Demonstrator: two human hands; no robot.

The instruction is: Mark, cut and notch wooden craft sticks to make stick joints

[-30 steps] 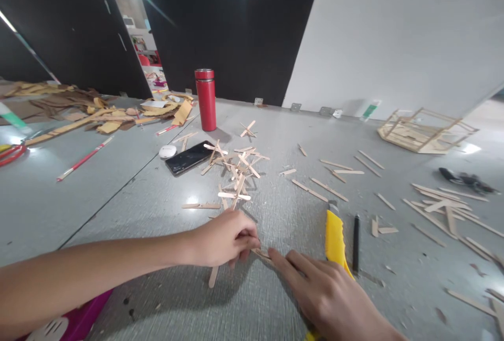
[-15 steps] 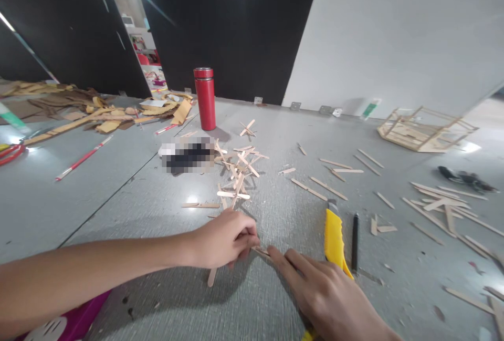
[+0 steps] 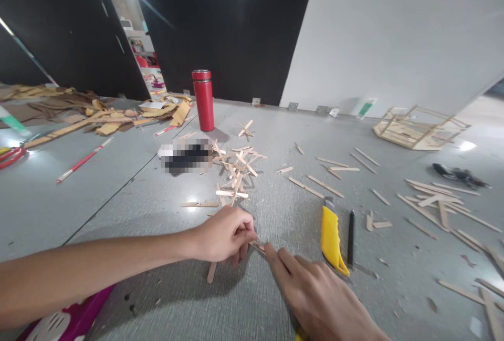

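My left hand point(image 3: 226, 236) is closed in a pinch on one end of a short wooden craft stick point(image 3: 258, 247). Fingers of my right hand point(image 3: 315, 288) are bent down over the other end of that stick, partly hiding it. Beneath my left wrist another craft stick point(image 3: 211, 272) pokes out on the table. Just right of my right hand lie a yellow box cutter point(image 3: 332, 236) and a black pen point(image 3: 350, 238). A bit of something yellow shows under my right palm; its kind is hidden.
Ahead is a pile of crossed craft sticks point(image 3: 238, 165), with a red flask point(image 3: 203, 100) behind it. More sticks point(image 3: 437, 199) and a wooden stick frame point(image 3: 423, 128) occupy the right. Cardboard scraps point(image 3: 98, 115) lie far left; a purple object point(image 3: 84, 312) is near my left forearm.
The view has shifted slightly, so things on the right appear a little further left. Both hands keep nearly the same pose around the craft stick.
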